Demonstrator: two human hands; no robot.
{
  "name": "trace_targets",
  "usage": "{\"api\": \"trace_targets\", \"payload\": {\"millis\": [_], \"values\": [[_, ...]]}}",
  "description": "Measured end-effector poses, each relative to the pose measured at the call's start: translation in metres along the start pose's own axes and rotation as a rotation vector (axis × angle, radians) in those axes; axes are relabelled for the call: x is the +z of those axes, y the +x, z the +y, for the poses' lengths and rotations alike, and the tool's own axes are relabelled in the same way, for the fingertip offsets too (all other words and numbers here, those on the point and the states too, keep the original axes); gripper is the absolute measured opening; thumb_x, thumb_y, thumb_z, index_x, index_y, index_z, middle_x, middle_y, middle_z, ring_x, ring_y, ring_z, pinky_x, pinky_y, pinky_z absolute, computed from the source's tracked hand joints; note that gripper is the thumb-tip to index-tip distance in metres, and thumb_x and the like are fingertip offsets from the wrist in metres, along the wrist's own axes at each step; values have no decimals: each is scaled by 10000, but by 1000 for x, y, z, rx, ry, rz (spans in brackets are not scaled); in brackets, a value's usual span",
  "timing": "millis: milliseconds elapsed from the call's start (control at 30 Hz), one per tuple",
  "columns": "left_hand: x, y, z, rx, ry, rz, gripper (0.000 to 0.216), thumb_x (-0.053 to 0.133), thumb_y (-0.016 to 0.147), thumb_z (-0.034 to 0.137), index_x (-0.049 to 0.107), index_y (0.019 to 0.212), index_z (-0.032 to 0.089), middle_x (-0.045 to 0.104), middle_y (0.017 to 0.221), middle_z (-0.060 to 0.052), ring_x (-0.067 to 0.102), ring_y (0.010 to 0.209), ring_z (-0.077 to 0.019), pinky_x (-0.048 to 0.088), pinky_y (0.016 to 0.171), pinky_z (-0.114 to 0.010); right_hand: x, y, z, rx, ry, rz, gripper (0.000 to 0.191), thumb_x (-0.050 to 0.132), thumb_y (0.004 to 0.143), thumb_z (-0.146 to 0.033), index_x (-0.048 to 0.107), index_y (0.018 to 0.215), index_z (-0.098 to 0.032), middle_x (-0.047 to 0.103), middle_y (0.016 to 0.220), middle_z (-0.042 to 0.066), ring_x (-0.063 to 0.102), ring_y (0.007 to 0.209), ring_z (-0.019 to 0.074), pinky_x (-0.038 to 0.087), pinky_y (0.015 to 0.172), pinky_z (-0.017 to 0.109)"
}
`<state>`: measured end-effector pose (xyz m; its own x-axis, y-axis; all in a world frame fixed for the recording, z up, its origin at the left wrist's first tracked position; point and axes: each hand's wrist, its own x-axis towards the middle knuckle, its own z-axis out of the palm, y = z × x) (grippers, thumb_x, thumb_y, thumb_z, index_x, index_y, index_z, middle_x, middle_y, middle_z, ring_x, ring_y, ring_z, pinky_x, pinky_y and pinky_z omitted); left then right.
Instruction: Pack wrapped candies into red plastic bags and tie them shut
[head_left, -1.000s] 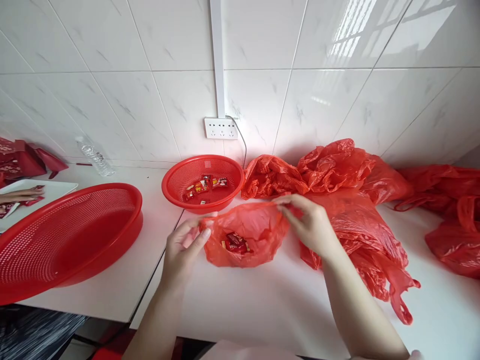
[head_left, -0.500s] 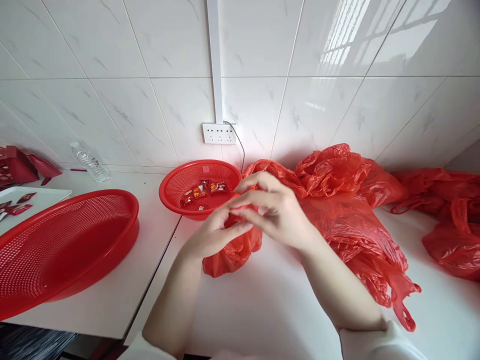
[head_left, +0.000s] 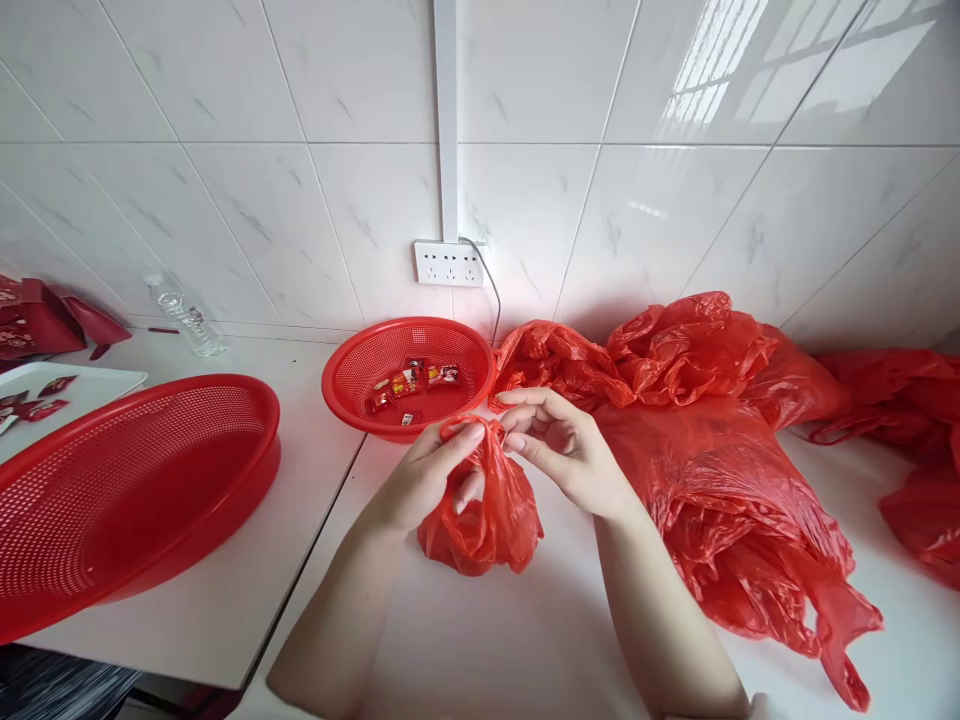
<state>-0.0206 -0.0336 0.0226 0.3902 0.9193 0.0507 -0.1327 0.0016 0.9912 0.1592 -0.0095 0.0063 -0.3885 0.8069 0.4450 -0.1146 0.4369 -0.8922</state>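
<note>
A small red plastic bag (head_left: 491, 520) stands on the white table, its body bulging and its top gathered. My left hand (head_left: 435, 470) is closed on the gathered top from the left, with the thumb over the front and a finger lower among the folds. From the right, my right hand (head_left: 559, 445) pinches a twisted end of the same bag between thumb and fingertips. What the bag contains is hidden. Just behind it sits a round red basket (head_left: 337, 385) with several small wrapped snack packets (head_left: 405, 383) inside.
Larger red plastic bags (head_left: 720, 480) are heaped on the right. A big red basket (head_left: 255, 440) lies on the left, near a white tray (head_left: 112, 382) with packets and a clear bottle (head_left: 187, 318). A socket strip (head_left: 450, 263) is on the tiled wall.
Both hands have come down slightly and apart, uncovering the bag's gathered top. The right fingers, raised above the bag before, now pinch its end. The view has shifted a little.
</note>
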Motion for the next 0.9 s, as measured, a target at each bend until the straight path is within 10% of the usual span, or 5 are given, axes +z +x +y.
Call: {"api": "trace_targets", "payload": {"millis": [333, 533, 733, 900], "values": [[-20, 20, -11, -218, -374, -123, 499, 330, 958, 517, 531, 1261, 175, 658, 567, -30, 505, 342, -93, 357, 383, -173, -27, -3, 0, -244, -288, 212, 26, 627, 867, -237, 652, 874, -243, 581, 988, 49, 570, 990, 193, 484, 912, 386], [-35, 24, -11, -345, -532, -216, 510, 287, 977, 494, 522, 1263, 145, 687, 627, -56, 625, 452, -119, 436, 412, -155, -29, -5, -16, -390, -378, -293, 65, 667, 834, -236, 704, 780, -238, 446, 1389, 38, 391, 1320, 281, 319, 1115, 482], [-18, 3, 3, -172, 113, -232, 608, 176, 966, 554, 607, 1077, 140, 536, 432, 7, 480, 330, -118, 385, 386, -214, -9, 3, 8, -143, 35, -261, 263, 621, 864, -429, 557, 1035, -240, 452, 1400, 93, 491, 1250, 258, 390, 1054, 461], [-1, -12, 16, 111, 849, -180, 273, 554, 871, 462, 631, 893, 201, 629, 681, 0, 563, 549, -133, 449, 561, -253, 16, 8, 33, 75, 217, -227, 386, 349, 989, -462, 454, 1299, -256, 519, 1345, 87, 595, 1100, 202, 453, 979, 413]]}}
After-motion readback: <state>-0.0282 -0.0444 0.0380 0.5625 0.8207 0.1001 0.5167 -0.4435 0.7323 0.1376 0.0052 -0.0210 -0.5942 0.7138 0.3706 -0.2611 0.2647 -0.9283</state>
